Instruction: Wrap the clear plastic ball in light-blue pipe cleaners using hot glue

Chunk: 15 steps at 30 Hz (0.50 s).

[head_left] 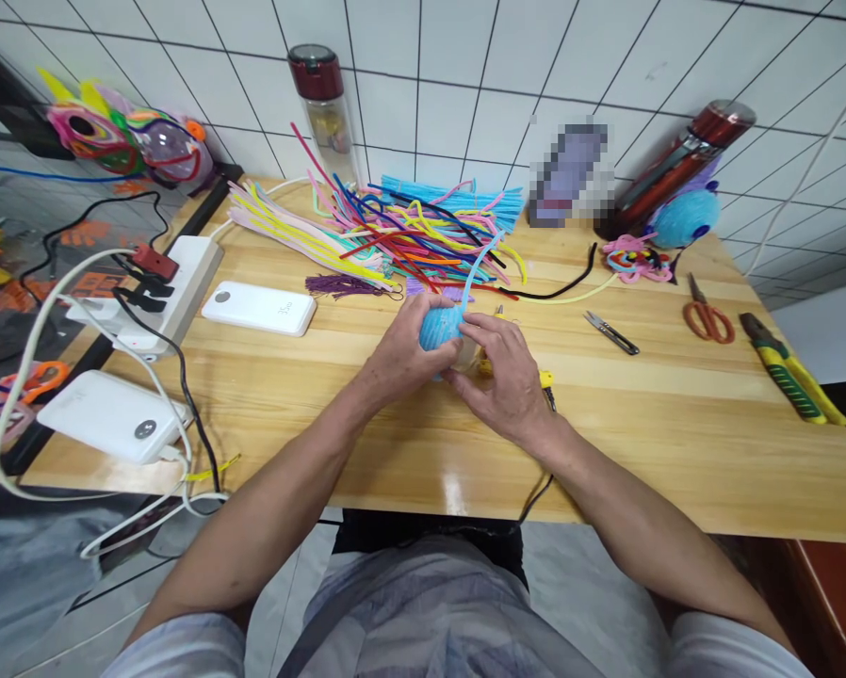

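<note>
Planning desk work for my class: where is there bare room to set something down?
Right front of the wooden tabletop, between the right forearm, scissors and pliers; a smaller patch between the farther white power bank and left forearm. Crowded: the back centre, heaped with pipe cleaners, and the left end, with the power strip.

The blue-wound body [437, 330] is rounded and covered with fuzzy light-blue stem, laid in close turns side by side. It is partly hidden, located over the middle part of the wooden table [366, 452]. One loose blue strand [472, 273] rises from it and bends toward the table's far edge. A pale, translucent part [469, 353] shows beside the turns, toward the table's right end.
</note>
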Motion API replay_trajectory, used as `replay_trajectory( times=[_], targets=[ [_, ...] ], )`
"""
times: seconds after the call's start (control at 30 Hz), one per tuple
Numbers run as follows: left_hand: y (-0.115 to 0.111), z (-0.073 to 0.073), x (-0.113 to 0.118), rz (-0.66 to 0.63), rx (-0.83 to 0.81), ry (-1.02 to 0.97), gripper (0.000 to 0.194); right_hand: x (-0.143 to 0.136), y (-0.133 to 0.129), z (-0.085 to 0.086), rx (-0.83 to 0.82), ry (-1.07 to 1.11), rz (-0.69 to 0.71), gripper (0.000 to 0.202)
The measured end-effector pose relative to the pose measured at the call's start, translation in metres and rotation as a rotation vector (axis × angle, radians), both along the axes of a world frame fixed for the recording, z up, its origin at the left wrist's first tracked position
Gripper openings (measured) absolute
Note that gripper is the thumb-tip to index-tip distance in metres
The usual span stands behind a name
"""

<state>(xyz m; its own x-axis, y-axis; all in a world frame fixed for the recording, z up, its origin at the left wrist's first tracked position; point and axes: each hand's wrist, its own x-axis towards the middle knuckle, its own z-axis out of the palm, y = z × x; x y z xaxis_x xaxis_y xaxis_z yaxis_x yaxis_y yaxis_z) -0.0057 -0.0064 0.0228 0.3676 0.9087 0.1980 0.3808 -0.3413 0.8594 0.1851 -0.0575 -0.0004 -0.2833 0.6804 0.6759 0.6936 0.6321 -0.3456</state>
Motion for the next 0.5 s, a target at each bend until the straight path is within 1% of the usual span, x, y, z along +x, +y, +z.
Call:
replay_trajectory(
  times=[0.13, 0.3, 0.5],
  targets=[
    [0.0007, -0.0013, 0.0006, 0.0, 0.01, 0.0, 0.042, 0.0005, 0.0, 0.0005, 0.005, 0.001, 0.007, 0.053],
    [0.0033, -0.0033, 0.0014, 0.007, -0.008, -0.006, 0.054, 0.0022, -0.0002, 0.0007, -0.007, 0.001, 0.015, 0.053],
    [0.003, -0.0022, 0.0014, 0.008, -0.058, -0.006, 0.049, 0.0032, -0.0007, 0.0, -0.042, -0.002, 0.026, 0.055]
  ],
)
